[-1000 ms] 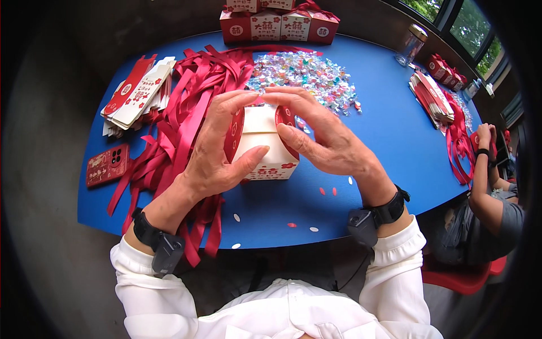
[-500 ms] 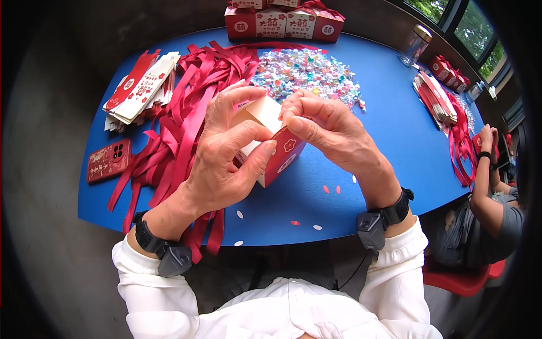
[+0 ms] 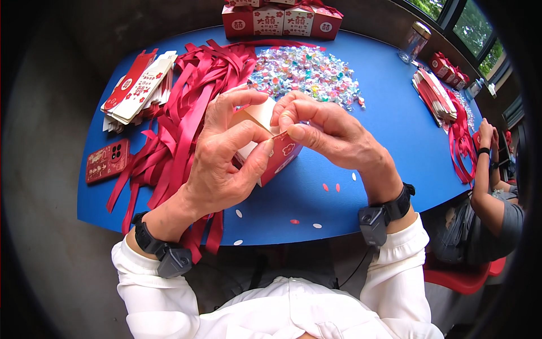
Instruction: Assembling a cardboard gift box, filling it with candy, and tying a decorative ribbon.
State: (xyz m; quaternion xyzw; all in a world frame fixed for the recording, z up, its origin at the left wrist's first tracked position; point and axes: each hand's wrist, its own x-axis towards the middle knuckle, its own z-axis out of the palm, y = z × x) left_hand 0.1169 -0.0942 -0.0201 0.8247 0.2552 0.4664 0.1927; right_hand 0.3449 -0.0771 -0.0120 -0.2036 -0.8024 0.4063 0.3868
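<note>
A small red-and-white cardboard gift box (image 3: 280,160) with open cream flaps stands tilted between my hands over the blue table. My left hand (image 3: 223,150) grips its left side, thumb and index finger pinching the top edge near the front corner. On the far right, my right hand (image 3: 333,127) is closed at the upper rim, its thumb and curled fingers pinching the edge. The fingers of both hands partly hide the box's opening, so its inside barely shows.
Red ribbons (image 3: 180,113) lie in a heap left of the box, beside flat folded cartons (image 3: 141,87) and a red phone (image 3: 108,161). Wrapped candies (image 3: 307,70) spread behind. Finished boxes (image 3: 282,22) stand at the back. A co-worker (image 3: 480,198) sits at right.
My right hand has shifted slightly left along the box's rim, its fingers curling closer. The left hand keeps its hold, and the box has barely moved.
</note>
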